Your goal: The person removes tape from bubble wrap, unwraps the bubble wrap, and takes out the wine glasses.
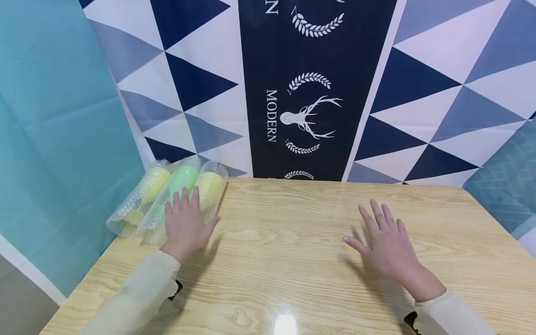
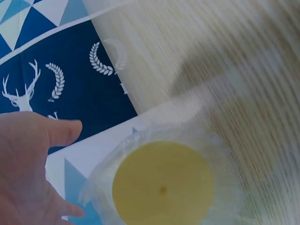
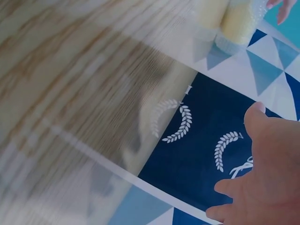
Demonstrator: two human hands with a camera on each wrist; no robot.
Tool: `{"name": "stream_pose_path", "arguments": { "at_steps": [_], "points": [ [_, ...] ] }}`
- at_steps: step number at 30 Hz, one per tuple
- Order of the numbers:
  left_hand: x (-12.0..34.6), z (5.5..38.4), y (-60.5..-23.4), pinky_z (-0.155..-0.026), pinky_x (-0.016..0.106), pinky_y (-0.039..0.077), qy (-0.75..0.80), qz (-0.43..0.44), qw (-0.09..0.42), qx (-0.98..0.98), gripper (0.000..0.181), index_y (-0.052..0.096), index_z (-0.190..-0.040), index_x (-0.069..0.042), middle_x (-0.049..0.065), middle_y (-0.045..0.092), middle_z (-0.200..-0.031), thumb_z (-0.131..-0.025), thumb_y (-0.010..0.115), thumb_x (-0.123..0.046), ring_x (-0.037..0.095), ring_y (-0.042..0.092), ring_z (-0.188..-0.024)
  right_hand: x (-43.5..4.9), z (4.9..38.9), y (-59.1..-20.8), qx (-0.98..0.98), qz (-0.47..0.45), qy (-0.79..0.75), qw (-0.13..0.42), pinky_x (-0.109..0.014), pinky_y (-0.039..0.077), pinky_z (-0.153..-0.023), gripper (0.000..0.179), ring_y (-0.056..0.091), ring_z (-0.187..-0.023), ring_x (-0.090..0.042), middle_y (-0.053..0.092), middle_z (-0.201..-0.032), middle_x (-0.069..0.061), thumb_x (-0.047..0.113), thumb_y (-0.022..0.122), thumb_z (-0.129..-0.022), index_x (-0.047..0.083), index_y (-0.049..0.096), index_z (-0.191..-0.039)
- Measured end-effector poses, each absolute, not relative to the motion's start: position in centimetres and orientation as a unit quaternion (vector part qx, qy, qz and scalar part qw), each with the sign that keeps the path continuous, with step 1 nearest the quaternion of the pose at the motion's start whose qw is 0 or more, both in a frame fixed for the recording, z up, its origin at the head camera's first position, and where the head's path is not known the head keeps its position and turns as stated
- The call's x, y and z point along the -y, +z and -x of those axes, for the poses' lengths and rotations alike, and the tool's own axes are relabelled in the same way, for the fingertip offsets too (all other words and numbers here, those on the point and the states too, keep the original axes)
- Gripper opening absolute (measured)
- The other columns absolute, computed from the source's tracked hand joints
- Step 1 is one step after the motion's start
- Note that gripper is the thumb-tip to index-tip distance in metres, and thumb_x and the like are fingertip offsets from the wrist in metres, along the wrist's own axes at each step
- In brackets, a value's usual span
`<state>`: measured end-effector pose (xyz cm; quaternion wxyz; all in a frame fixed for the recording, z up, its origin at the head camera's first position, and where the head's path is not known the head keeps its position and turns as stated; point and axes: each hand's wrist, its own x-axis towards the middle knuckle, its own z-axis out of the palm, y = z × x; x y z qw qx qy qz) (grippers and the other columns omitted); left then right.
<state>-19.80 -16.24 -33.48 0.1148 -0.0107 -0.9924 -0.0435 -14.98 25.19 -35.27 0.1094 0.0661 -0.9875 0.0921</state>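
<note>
Three cylinders in clear bubble wrap lie side by side at the table's back left in the head view: a yellow cylinder (image 1: 152, 186) on the left, a green cylinder (image 1: 184, 175) in the middle and another yellow cylinder (image 1: 212, 182) on the right. My left hand (image 1: 185, 228), fingers spread, overlaps the green one and the right yellow one in this view, hiding parts of them. The left wrist view shows a round yellow end (image 2: 161, 183) through the wrap, beside the thumb. Over the right side of the table, my right hand (image 1: 389, 244) has its fingers spread and holds nothing.
The wood-grain table (image 1: 284, 242) reaches back to a patterned cloth (image 1: 310, 93) with triangles and a deer head. A teal sheet (image 1: 63, 125) hangs along the left side. Both hands cast shadows on the tabletop.
</note>
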Motion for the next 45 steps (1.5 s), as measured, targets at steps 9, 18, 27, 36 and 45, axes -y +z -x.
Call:
{"name": "stream_pose_path", "arguments": {
  "at_steps": [9,18,27,36,45],
  "points": [
    [17.5,21.0,-32.8,-0.094,0.061,0.042,-0.114,-0.016,0.074,0.991,0.082,0.025,-0.142,0.013,0.039,0.048,-0.125,-0.093,0.050,-0.048,0.054,0.049,-0.115,-25.1,14.9,-35.5,0.987,-0.070,0.104,0.096,-0.073,0.016,-0.108,0.085,0.014,-0.144,-0.050,0.014,-0.158,-0.026,0.061,0.048,-0.091,0.005,0.027,-0.151],
    [18.3,22.1,-32.6,-0.082,0.057,0.048,-0.142,-0.033,0.040,0.989,0.063,0.045,-0.121,0.014,0.034,0.057,-0.112,-0.094,0.048,-0.043,0.049,0.057,-0.102,-25.0,14.8,-35.2,0.986,-0.079,0.107,0.097,-0.073,0.017,-0.108,0.083,0.016,-0.143,-0.050,0.018,-0.157,-0.028,0.060,0.048,-0.092,0.004,0.029,-0.149],
    [18.7,22.1,-32.7,-0.086,0.059,0.048,-0.170,-0.051,-0.016,0.984,0.072,0.037,-0.129,0.018,0.041,0.048,-0.123,-0.094,0.046,-0.044,0.054,0.051,-0.111,-24.6,14.6,-35.0,0.985,-0.088,0.116,0.096,-0.072,0.021,-0.107,0.081,0.020,-0.142,-0.051,0.023,-0.155,-0.029,0.058,0.050,-0.092,0.002,0.033,-0.148],
    [18.4,22.0,-32.4,-0.094,0.062,0.044,-0.183,-0.044,-0.034,0.981,0.076,0.030,-0.134,0.021,0.045,0.039,-0.130,-0.095,0.044,-0.043,0.058,0.043,-0.119,-24.2,15.0,-34.6,0.984,-0.106,0.093,0.111,-0.067,0.032,-0.104,0.080,0.030,-0.137,-0.052,0.034,-0.149,-0.030,0.055,0.058,-0.089,-0.001,0.041,-0.142],
    [17.9,22.2,-32.8,-0.102,0.061,0.040,-0.213,-0.038,-0.045,0.975,0.084,0.019,-0.139,0.023,0.047,0.034,-0.135,-0.095,0.047,-0.043,0.058,0.039,-0.125,-23.9,15.6,-34.3,0.984,-0.101,0.117,0.088,-0.062,0.037,-0.105,0.077,0.038,-0.132,-0.051,0.040,-0.145,-0.032,0.054,0.057,-0.090,-0.004,0.043,-0.139]
  ]
}}
